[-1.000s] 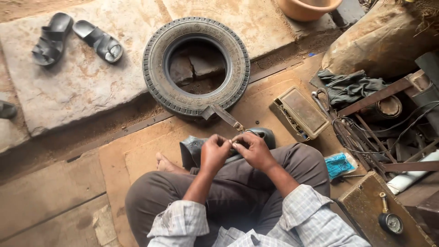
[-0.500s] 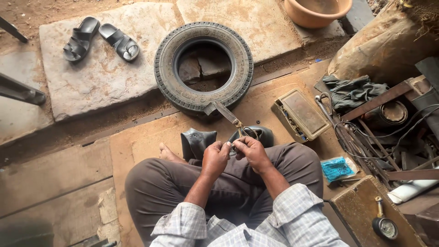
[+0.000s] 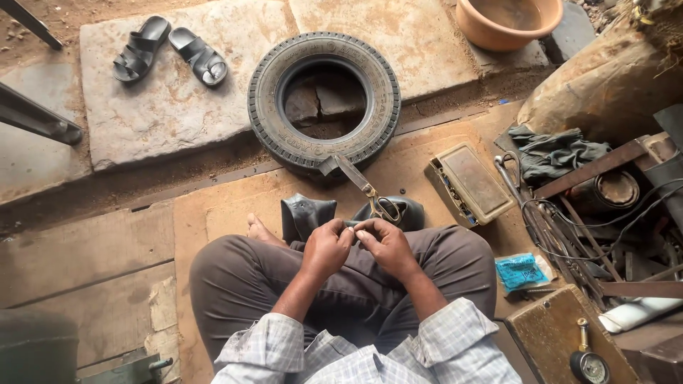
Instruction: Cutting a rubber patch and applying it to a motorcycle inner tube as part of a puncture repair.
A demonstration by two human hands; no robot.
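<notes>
Both hands (image 3: 359,245) pinch black rubber tube (image 3: 307,215); scissors (image 3: 370,190) beside.

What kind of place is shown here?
Probably a small roadside tyre-repair workshop: a tyre lies on the ground, both hands work a black inner tube, and a pressure gauge sits at the lower right.

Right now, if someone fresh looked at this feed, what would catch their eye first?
Probably the black tyre lying flat on the stone slab at top centre, with a pair of dark sandals to its left. Next, the person's left hand and right hand, meeting over the lap on a small piece of black rubber inner tube. Large scissors lie just beyond them.
</notes>
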